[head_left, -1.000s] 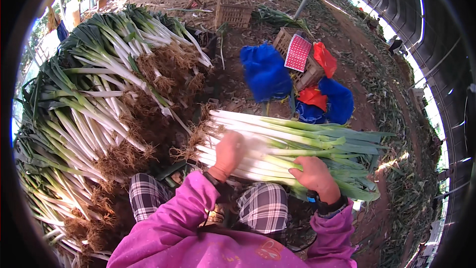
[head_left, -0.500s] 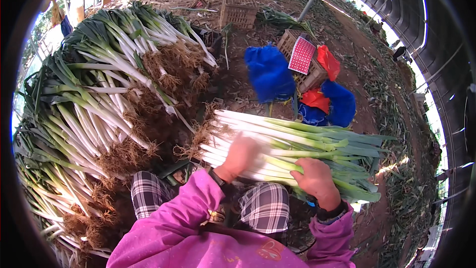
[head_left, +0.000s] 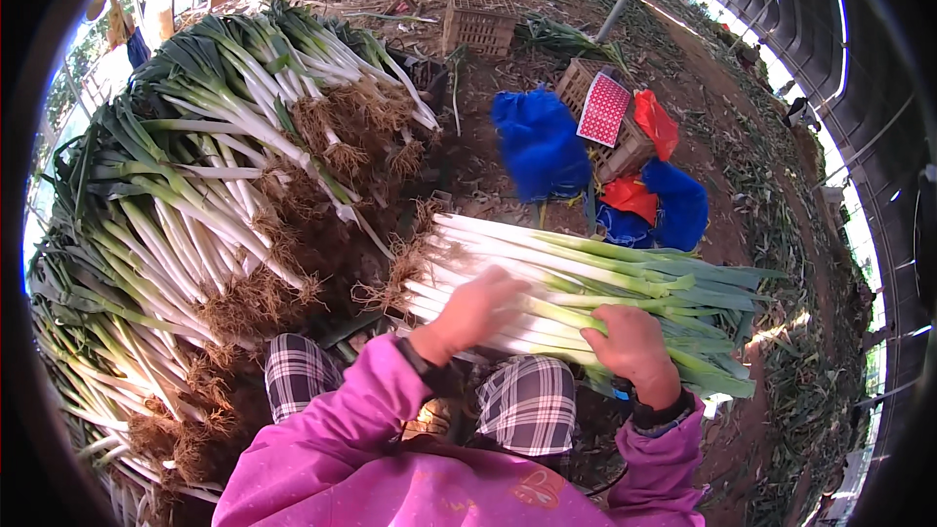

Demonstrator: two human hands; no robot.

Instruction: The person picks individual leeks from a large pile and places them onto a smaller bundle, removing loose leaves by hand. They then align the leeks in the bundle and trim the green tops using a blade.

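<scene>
A broad bundle of long green onions (head_left: 556, 273) lies in front of me above my knees, roots to the left and green leaves to the right. My right hand (head_left: 632, 346) is closed round a green onion at the near side, where white turns to green. My left hand (head_left: 480, 307) is over the white shafts nearer the roots. Its fingers are smeared by motion, so I cannot tell whether they grip a stalk. Brown root tufts (head_left: 405, 268) stick out beyond the bundle's left end.
A large heap of green onions (head_left: 195, 224) with soil-covered roots fills the left side. Ahead are a plastic crate (head_left: 478, 18), a blue cloth-like bundle (head_left: 542, 146), and another crate (head_left: 625, 154) carrying a red patterned sheet (head_left: 603, 109) and red bags. Leaf scraps litter the ground at right.
The whole view has shifted slightly to the right. My left hand stays blurred over the white shafts, and my right hand keeps its place on the green onion.
</scene>
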